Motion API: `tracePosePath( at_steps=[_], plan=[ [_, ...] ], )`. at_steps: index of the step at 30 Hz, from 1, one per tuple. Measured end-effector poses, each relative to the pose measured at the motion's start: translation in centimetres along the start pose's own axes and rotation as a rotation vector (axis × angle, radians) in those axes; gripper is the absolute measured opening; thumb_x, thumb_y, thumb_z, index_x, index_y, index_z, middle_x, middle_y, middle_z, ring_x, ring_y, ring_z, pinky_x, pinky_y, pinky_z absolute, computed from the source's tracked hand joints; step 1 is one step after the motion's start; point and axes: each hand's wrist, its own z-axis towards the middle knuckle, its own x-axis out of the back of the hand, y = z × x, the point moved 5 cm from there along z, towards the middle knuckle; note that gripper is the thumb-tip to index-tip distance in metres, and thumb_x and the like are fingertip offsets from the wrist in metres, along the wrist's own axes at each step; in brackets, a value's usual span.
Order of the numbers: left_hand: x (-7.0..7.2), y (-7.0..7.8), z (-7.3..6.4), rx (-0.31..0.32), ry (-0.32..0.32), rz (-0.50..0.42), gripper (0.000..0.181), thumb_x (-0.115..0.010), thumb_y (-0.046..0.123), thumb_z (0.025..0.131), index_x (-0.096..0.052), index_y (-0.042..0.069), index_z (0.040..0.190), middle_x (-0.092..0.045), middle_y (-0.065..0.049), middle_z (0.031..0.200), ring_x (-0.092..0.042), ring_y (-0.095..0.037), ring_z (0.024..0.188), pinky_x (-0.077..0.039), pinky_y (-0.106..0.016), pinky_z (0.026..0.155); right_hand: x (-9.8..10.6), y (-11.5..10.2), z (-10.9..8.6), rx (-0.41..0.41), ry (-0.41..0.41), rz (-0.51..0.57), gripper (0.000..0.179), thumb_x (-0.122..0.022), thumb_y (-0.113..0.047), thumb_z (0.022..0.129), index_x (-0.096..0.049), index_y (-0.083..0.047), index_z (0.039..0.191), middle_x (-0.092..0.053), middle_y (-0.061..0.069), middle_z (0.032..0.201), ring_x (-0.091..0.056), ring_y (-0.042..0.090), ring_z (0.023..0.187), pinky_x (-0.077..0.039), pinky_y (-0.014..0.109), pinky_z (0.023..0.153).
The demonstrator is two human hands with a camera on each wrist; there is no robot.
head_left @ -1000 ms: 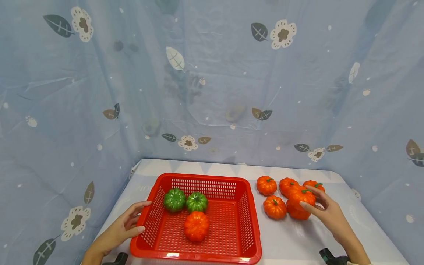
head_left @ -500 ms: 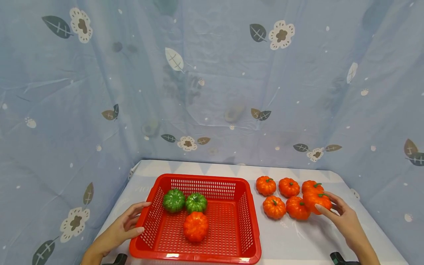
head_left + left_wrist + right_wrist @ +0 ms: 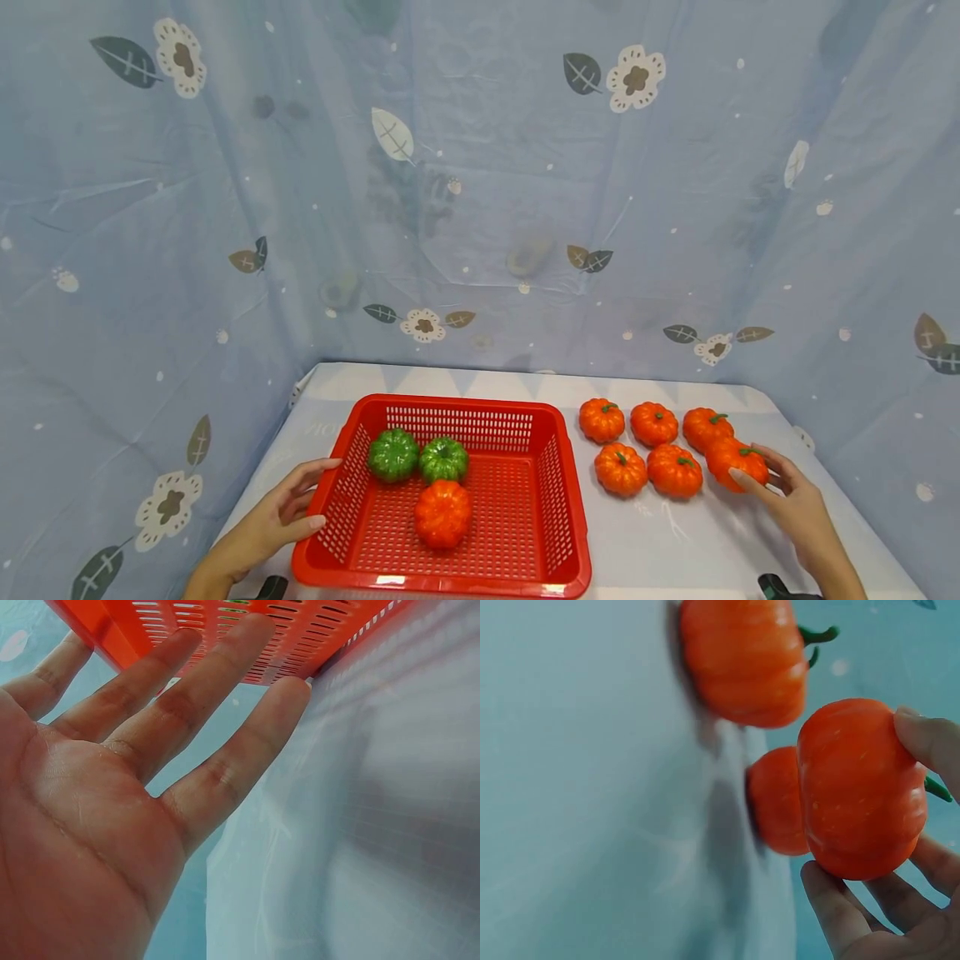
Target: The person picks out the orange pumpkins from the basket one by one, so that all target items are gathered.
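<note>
My right hand (image 3: 801,510) pinches a small orange pumpkin (image 3: 733,464) between thumb and fingers, at the right of the head view. In the right wrist view this held pumpkin (image 3: 862,791), with a green stem, is just off the white surface. Close behind it is another orange pumpkin (image 3: 703,427). My left hand (image 3: 266,515), fingers extended, touches the left side of a red plastic basket (image 3: 517,583). Inside the basket lie two green pumpkins, one at the left (image 3: 393,455) and one beside it (image 3: 444,460), plus an orange pumpkin (image 3: 443,514).
Several orange pumpkins, among them a front-left one (image 3: 620,470) and a front-middle one (image 3: 675,472), stand in rows on the white table (image 3: 660,550) right of the basket. A blue patterned curtain (image 3: 480,208) hangs behind and at both sides.
My right hand has carried the orange pumpkin rightward and lower, from above the front-middle pumpkin to the right end of the front row. My left hand stays at the basket.
</note>
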Motion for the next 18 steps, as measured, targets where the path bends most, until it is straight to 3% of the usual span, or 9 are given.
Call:
tracePosePath(
  at_steps=[4,13,18],
  plan=[
    [0.0,0.0,0.1,0.003,0.003,0.001,0.070,-0.065,0.008,0.098,-0.029,0.011,0.158,-0.025,-0.031,0.159,-0.054,-0.036,0.131,-0.058,-0.043,0.092,-0.4,0.9,0.5,-0.026,-0.025,0.024,0.104,-0.069,-0.056,0.093,-0.016,-0.001,0.163,-0.016,0.032,0.164,-0.025,0.054,0.143,-0.032,0.072,0.109],
    [0.1,0.1,0.0,-0.004,-0.033,-0.044,0.067,-0.061,0.005,0.100,-0.029,0.012,0.159,-0.024,-0.031,0.159,-0.058,-0.024,0.127,-0.058,-0.045,0.092,-1.1,2.4,1.5,-0.087,-0.044,-0.009,0.111,-0.072,-0.059,0.090,-0.013,0.001,0.162,-0.013,0.033,0.164,-0.021,0.055,0.146,-0.029,0.068,0.113],
    [0.1,0.1,0.0,0.001,-0.031,-0.047,0.066,-0.060,0.005,0.101,-0.029,0.012,0.159,-0.023,-0.032,0.159,-0.053,-0.037,0.131,-0.059,-0.046,0.091,-1.3,2.7,1.8,-0.089,-0.072,-0.007,0.113,-0.072,-0.059,0.091,-0.009,0.002,0.162,-0.008,0.033,0.165,-0.016,0.056,0.147,-0.026,0.068,0.114]
  ],
)
